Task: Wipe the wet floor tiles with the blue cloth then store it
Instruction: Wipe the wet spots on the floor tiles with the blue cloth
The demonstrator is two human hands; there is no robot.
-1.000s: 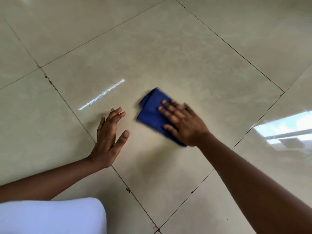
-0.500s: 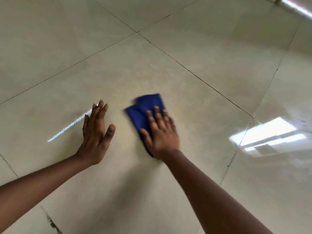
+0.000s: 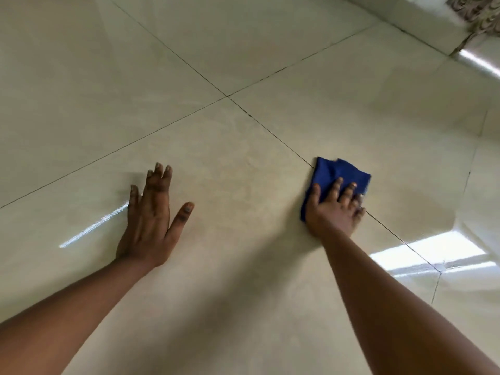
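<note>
A folded blue cloth (image 3: pixel 335 173) lies flat on the glossy beige floor tiles (image 3: pixel 243 190), right over a dark grout line. My right hand (image 3: pixel 334 211) presses down on the cloth's near half with fingers spread, so only the far part of the cloth shows. My left hand (image 3: pixel 151 220) rests palm-down on the bare tile well to the left of the cloth, fingers apart, holding nothing.
Dark grout lines cross at a junction (image 3: pixel 226 96) beyond my hands. A white skirting edge with a patterned piece (image 3: pixel 476 12) runs along the top right corner. Bright window reflections (image 3: pixel 433 255) shine on the tiles at right, and a thin glare streak (image 3: pixel 94 228) at left.
My right hand has slid the cloth to the right, away from my left hand, onto the grout line. The view has tilted further forward; my left hand stays planted on the tile.
</note>
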